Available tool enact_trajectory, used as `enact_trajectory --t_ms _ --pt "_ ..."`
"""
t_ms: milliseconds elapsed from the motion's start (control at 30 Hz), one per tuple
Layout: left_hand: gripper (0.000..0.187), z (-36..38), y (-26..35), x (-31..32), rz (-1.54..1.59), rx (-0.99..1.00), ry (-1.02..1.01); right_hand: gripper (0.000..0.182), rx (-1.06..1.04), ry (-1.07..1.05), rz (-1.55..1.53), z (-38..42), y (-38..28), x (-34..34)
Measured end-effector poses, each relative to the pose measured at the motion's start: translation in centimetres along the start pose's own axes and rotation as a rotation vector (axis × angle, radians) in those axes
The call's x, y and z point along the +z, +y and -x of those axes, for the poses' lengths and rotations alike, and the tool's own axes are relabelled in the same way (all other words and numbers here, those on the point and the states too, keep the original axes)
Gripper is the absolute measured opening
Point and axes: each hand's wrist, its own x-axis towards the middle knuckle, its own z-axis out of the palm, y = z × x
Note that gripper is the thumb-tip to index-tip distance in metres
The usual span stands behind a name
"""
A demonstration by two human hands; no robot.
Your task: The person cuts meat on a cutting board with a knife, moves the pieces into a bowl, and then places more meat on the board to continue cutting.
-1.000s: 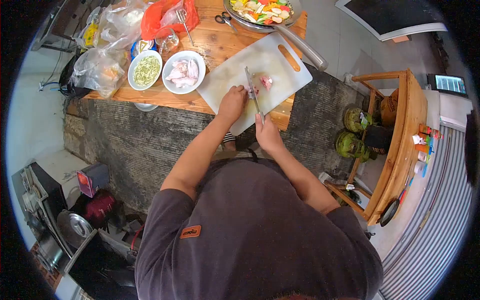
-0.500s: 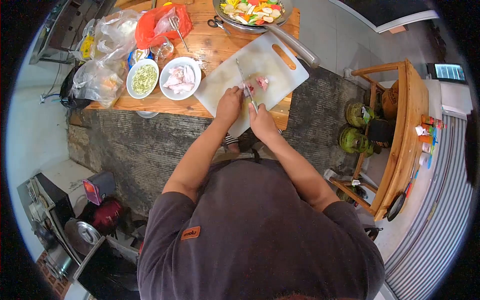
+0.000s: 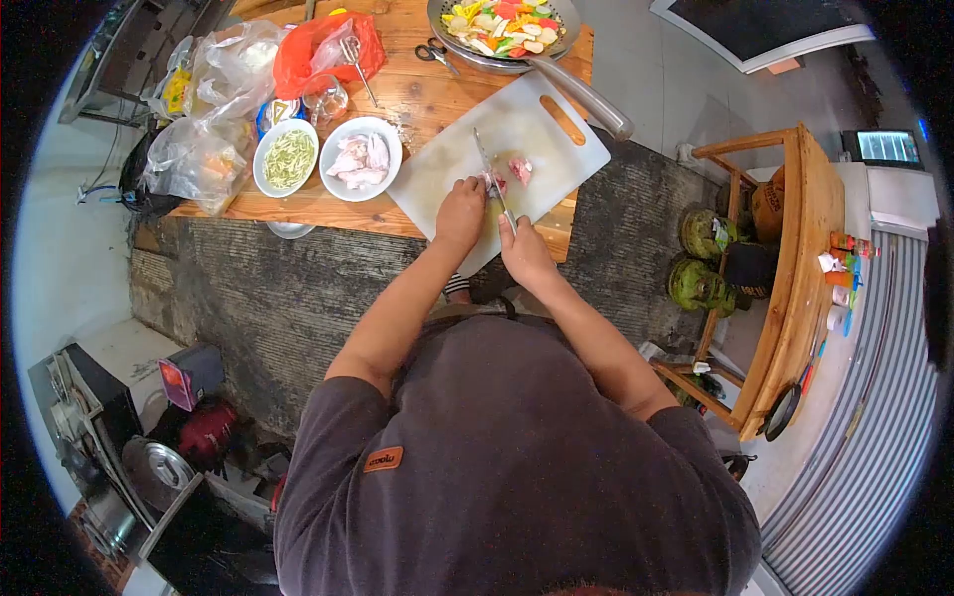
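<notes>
A white cutting board (image 3: 437, 164) lies aslant at the table's near edge. My right hand (image 3: 525, 248) is closed around the handle of a knife (image 3: 484, 149), whose blade points away across the board. Just left of the blade, my left hand (image 3: 462, 211) presses bent fingers onto a piece of raw meat (image 3: 490, 181), mostly hidden by the fingers and blade. Another reddish piece of meat (image 3: 520, 171) rests right of the knife. Left of the board stand a white bowl of pale raw meat (image 3: 360, 162) and a bowl of shredded green food (image 3: 289, 159).
On the wooden table (image 3: 402, 60), a pan (image 3: 570, 40) of cut vegetables has its handle reaching past the board's far corner. Scissors (image 3: 435, 56), a whisk (image 3: 358, 70), a red plastic bag (image 3: 298, 55) and clear bags (image 3: 194, 159) lie farther left. A wooden shelf (image 3: 785, 288) stands at right.
The view has shifted slightly. The knife handle and my right hand have come a little nearer and to the right; my left hand stays on the meat.
</notes>
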Motion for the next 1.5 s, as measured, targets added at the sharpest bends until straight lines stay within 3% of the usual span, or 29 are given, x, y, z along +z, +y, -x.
enact_trajectory --t_ms 167,300,500,600,700,767,867,967,1167,1267,1500 --pt "0.039 -0.5 0.2 0.7 -0.21 0.044 -0.008 0.058 -0.068 0.038 -0.142 1.2 1.5 0.2" --pt "0.033 -0.3 0.3 0.7 -0.205 0.049 -0.079 0.057 -0.047 0.077 -0.081 1.8 2.7 1.1" --pt "0.03 -0.8 0.2 0.4 -0.233 0.072 -0.009 0.061 0.034 0.014 -0.09 -0.8 -0.4 0.5" --pt "0.028 -1.0 0.0 0.5 -0.203 0.052 -0.016 0.061 -0.069 0.086 -0.105 0.8 1.7 1.0" --pt "0.025 -0.7 0.0 0.5 -0.209 0.121 -0.019 0.061 -0.038 0.057 -0.171 1.0 2.1 0.8" --pt "0.024 -0.6 0.6 -0.2 -0.268 0.109 -0.114 0.057 -0.016 0.082 -0.068 -0.5 0.7 0.7" --pt "0.025 -1.1 0.1 0.2 -0.21 0.033 -0.07 0.055 0.091 0.018 -0.053 -0.6 -2.2 -0.7" --pt "0.024 -1.2 0.1 0.2 -0.216 0.036 -0.079 0.058 -0.053 0.085 -0.134 0.0 2.3 1.2" --pt "0.024 -1.0 0.1 0.3 -0.233 0.039 -0.082 0.064 0.057 0.048 -0.095 -0.9 -0.3 0.4" --pt "0.024 -0.9 0.2 0.1 -0.211 0.068 -0.088 0.064 -0.011 0.115 -0.113 0.2 4.2 2.7" --pt "0.026 -1.6 -0.5 0.2 -0.223 0.049 -0.064 0.064 0.082 0.059 -0.043 -1.1 -1.6 0.1"
